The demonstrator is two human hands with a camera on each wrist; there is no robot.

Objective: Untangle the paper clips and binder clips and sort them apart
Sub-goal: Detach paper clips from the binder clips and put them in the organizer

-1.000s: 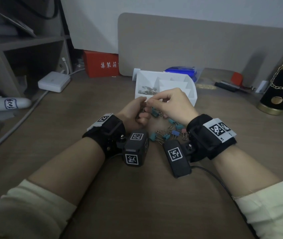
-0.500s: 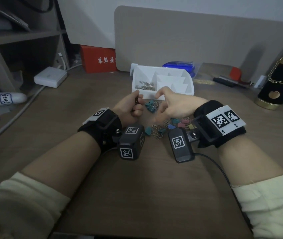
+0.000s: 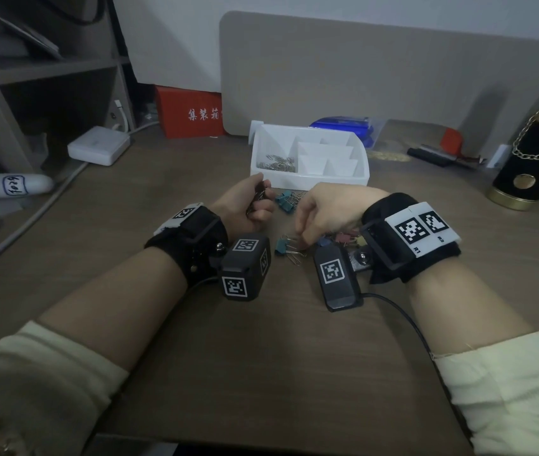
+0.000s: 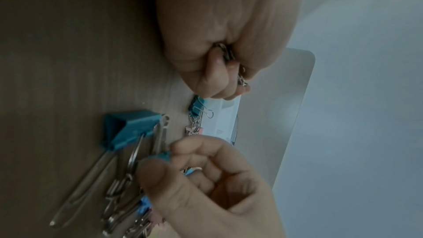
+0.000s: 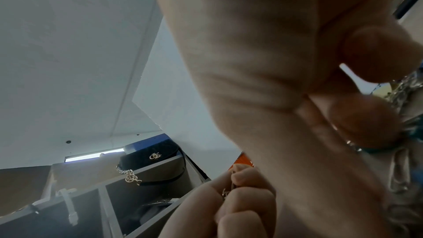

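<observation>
A brown wooden desk (image 3: 278, 357) bears everything, with a beige divider panel (image 3: 376, 77) standing along its far edge. In front of the panel sits a white compartmented organizer tray (image 3: 310, 179); its left compartment holds a heap of silver paper clips (image 3: 276, 161), and the other compartments look bare. A red box (image 3: 189, 113) with white characters lies left of the tray, a white power adapter (image 3: 98, 149) further left, and a black cylinder with a gold chain (image 3: 531, 159) stands at the right. The left hand (image 3: 245, 209) rests just in front of the tray, fingers curled into a fist around a small bunch of silver clips (image 4: 231, 61). The right hand (image 3: 330, 212) reaches down to the tangled pile of clips (image 3: 337, 240) beside it, thumb and forefinger pinching a teal binder clip (image 4: 163, 156) at the pile's near edge. A larger teal binder clip (image 4: 128, 129) lies flat on the desk just beside that pinch, wire handles stretched out, with loose paper clips near it. More teal binder clips (image 3: 286, 200) lie between the two hands, close to the tray's front wall.
</observation>
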